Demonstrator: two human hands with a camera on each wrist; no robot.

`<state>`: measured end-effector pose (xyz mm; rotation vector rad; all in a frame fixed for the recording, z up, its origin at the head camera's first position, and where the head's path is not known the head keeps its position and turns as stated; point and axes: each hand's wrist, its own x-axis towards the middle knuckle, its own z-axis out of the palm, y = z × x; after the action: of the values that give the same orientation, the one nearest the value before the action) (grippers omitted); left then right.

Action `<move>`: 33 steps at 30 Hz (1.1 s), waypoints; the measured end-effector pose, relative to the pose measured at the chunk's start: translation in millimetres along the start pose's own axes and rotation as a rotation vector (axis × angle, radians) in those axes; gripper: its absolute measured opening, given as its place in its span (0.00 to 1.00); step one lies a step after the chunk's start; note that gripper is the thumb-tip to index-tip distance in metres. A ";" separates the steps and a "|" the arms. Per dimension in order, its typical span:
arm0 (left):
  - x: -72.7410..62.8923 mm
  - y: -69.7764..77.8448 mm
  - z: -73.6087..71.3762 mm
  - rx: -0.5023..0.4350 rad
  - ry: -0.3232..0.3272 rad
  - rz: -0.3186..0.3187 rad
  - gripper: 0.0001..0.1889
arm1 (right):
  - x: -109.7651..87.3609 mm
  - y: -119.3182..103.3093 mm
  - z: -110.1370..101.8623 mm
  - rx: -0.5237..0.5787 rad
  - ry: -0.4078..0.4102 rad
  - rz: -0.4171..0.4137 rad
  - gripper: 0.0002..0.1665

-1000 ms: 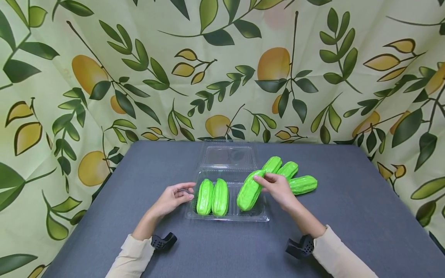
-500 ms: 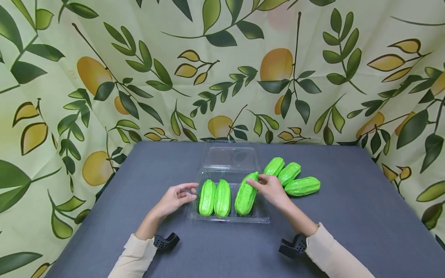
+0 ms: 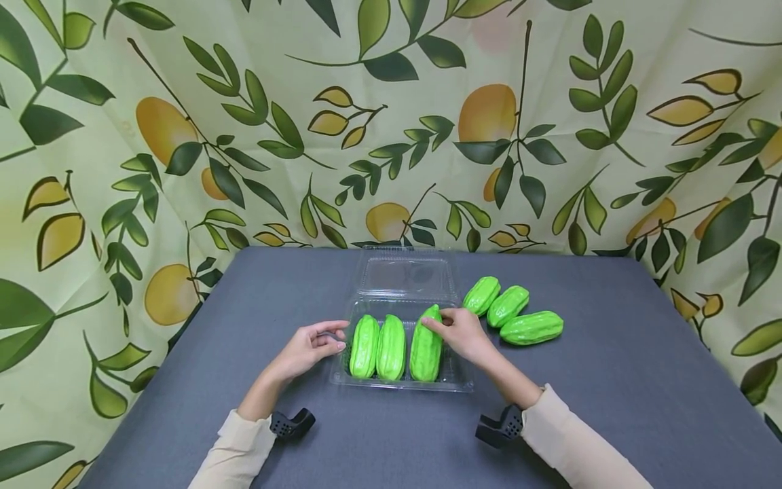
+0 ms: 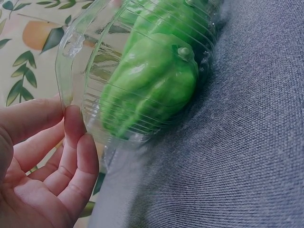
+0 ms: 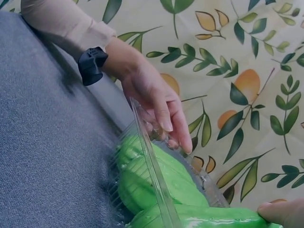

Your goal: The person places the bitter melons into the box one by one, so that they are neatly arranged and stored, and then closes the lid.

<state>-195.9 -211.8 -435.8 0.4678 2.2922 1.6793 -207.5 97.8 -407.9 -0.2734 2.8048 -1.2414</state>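
Note:
My right hand (image 3: 461,333) pinches the far end of a bright green ridged gourd (image 3: 425,350) over the right part of a clear plastic clamshell box (image 3: 455,380). A fingertip (image 5: 280,213) of that hand lies on the gourd's end in the right wrist view. Two more gourds, a left one (image 3: 364,346) and a middle one (image 3: 391,348), lie side by side in the box's left half. My left hand (image 3: 311,346) is at the box's left side. In the left wrist view its thumb and fingers (image 4: 73,121) hold the rim.
The box's lid (image 3: 406,275) lies folded back, away from me. Several loose gourds rest on the grey cloth right of the box: a far one (image 3: 482,295), a middle one (image 3: 508,305) and a near one (image 3: 531,329). A leaf-patterned curtain (image 3: 391,122) hangs behind the table.
My right hand has moved left and brought its gourd from a slant to nearly parallel with the other two, lower in the box. The left hand keeps its place at the rim.

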 end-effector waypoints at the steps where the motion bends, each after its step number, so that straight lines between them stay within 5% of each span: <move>1: 0.3 -0.4 0.1 0.000 -0.001 0.000 0.25 | 0.0 -0.3 0.7 -0.004 0.005 -0.003 0.27; 12: -4.1 -2.3 -2.7 0.006 0.003 -0.001 0.25 | 1.7 -8.1 13.0 -0.023 -0.032 0.057 0.18; 16: -3.0 -1.6 -2.7 0.003 -0.003 0.005 0.26 | -0.6 -8.2 14.1 0.061 -0.121 0.121 0.34; 24: -1.7 -2.0 -1.6 0.008 0.003 -0.019 0.26 | -10.5 -8.0 19.1 0.303 -0.268 0.202 0.42; 33: -0.6 -0.5 -1.3 0.004 0.003 -0.025 0.26 | -17.3 -14.1 16.3 -0.023 -0.155 0.110 0.47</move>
<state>-196.0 -213.4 -435.8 0.4358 2.2946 1.6653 -186.5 79.9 -408.7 -0.2040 2.6651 -1.1146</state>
